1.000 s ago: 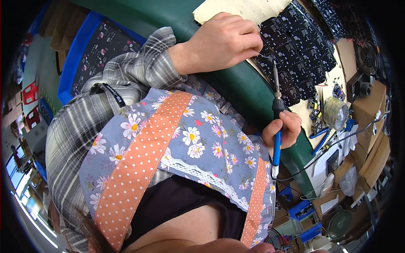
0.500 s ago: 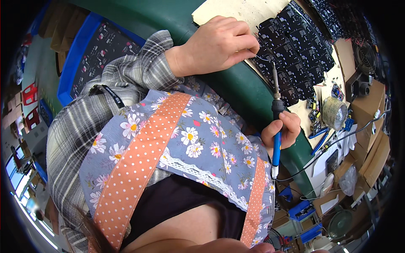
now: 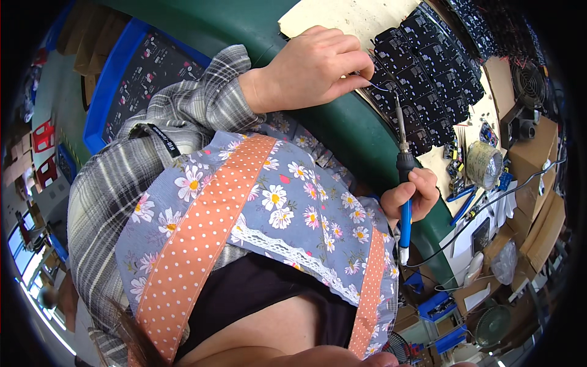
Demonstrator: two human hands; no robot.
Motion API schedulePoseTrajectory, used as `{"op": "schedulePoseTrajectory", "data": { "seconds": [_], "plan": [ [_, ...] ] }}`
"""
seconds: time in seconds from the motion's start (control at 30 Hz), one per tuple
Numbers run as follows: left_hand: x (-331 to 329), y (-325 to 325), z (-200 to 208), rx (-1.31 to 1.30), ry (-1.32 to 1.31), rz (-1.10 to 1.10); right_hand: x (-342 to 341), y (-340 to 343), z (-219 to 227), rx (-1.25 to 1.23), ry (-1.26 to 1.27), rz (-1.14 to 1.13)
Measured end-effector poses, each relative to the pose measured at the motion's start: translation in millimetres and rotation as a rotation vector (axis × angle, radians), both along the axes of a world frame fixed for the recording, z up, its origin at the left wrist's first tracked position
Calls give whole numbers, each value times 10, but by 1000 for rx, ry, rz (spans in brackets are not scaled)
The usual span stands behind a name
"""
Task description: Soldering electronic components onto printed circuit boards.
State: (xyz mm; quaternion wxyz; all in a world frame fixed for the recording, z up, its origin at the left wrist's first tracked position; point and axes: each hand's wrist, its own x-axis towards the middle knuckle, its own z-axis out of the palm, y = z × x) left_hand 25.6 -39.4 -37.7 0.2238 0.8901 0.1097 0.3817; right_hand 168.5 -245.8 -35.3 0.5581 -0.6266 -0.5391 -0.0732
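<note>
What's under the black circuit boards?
A pale sheet shows past edges of the black circuit boards, with the green work surface along its near side. What lies directly beneath the boards is covered.

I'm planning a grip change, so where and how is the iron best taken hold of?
Probably by its blue handle, from the person's side, where the right hand has it. The iron is slim and slants with its metal end away from the person, toward the boards. That end may be hot, so stay behind the black collar.
</note>
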Motion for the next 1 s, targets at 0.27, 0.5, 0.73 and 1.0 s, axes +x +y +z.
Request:
{"op": "schedulePoseTrajectory", "data": {
  "seconds": [0.27,0.5,0.73,1.0],
  "plan": [
    [-28,29,12,34,-16,7,351,-468,95,101,-73,-630],
    [116,-100,72,13,-21,-43,770,-543,223,26,165,-705],
    [233,-159,94,68,3,-87,408,-565,-35,29,54,-312],
    [341,-212,114,156,39,-78,280,-314,134,-115,53,9]
  ]
}}
